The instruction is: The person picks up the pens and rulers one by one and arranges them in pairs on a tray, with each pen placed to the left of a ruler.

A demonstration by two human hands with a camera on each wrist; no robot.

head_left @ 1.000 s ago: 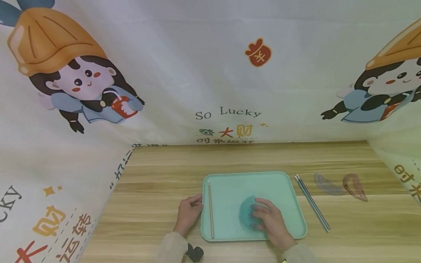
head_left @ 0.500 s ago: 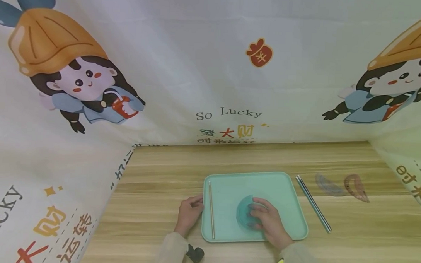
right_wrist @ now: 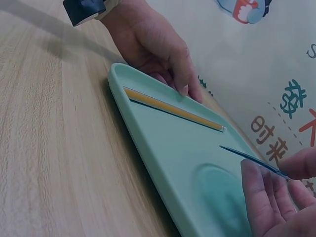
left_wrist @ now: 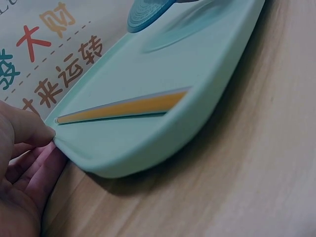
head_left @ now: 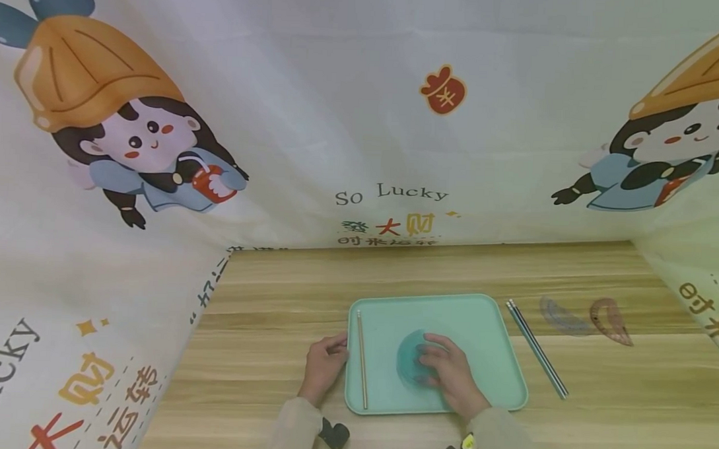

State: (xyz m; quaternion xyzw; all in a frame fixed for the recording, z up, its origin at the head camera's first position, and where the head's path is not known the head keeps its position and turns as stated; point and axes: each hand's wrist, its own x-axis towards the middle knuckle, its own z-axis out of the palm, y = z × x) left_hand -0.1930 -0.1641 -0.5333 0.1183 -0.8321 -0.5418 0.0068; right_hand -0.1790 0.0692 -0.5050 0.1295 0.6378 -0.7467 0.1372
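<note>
My right hand (head_left: 454, 374) pinches a translucent blue protractor (left_wrist: 148, 14) between thumb and fingers. It is held above the mint-green tray (head_left: 446, 310), edge-on in the right wrist view, with its bluish shadow falling on the tray floor below. At the tray's left side, my left hand (head_left: 323, 365) grips the rim, thumb on top and the other fingers against the outside. A yellow pencil (head_left: 362, 360) lies inside the tray along that left side, close to the left thumb.
Dark striped pencils (head_left: 536, 348) lie on the wooden table right of the tray. Beyond them are a clear bluish protractor (head_left: 564, 316) and a reddish protractor (head_left: 610, 321). Printed white cloth (head_left: 315, 137) hangs around the back and sides.
My right hand has moved a little to the left over the tray, carrying the blue protractor. The left hand and the tray stay in place.
</note>
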